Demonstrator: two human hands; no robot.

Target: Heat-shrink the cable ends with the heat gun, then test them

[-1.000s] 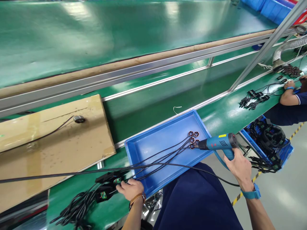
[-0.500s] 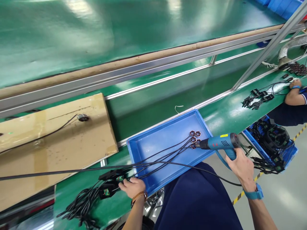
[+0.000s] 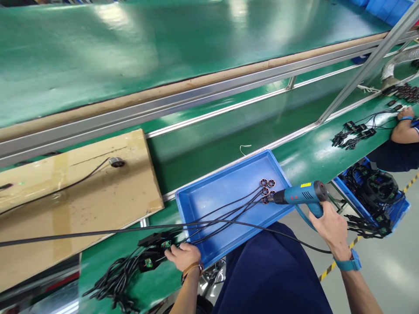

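Clamped around the handle of a blue heat gun (image 3: 303,194) with the right hand (image 3: 330,224), seen mostly from the back, therefore with trigger and fingertips hidden. Pointing left with the dark nozzle, at the edge of a small cluster of ring-shaped parts (image 3: 265,191) in a blue tray (image 3: 222,183). Counting at least five rings, with those nearest the nozzle partly covered by it; hard to tell from here if touching it or only just beside. Several thin black cables (image 3: 244,206) from the rings toward the near left corner of the tray, overlapping and difficult to count.

At that corner, the left hand (image 3: 183,256), with fingers bent and close together, next to black housings (image 3: 149,263) with green circuit boards. Cannot tell if clamped on a cable or only resting, because of fingertips hidden below. Further left on the green bench (image 3: 314,155), a dark tangle of cords (image 3: 121,272), without clear single strands. Above the near side of the tray, a long black cord (image 3: 98,232), cut off by the left border. Also cut off there, a taped cardboard sheet (image 3: 91,209) under a round metal part (image 3: 117,162).

At far right, a co-worker's hand (image 3: 406,113), small and unclear, with the body cut off; cannot make out anything in its grasp.
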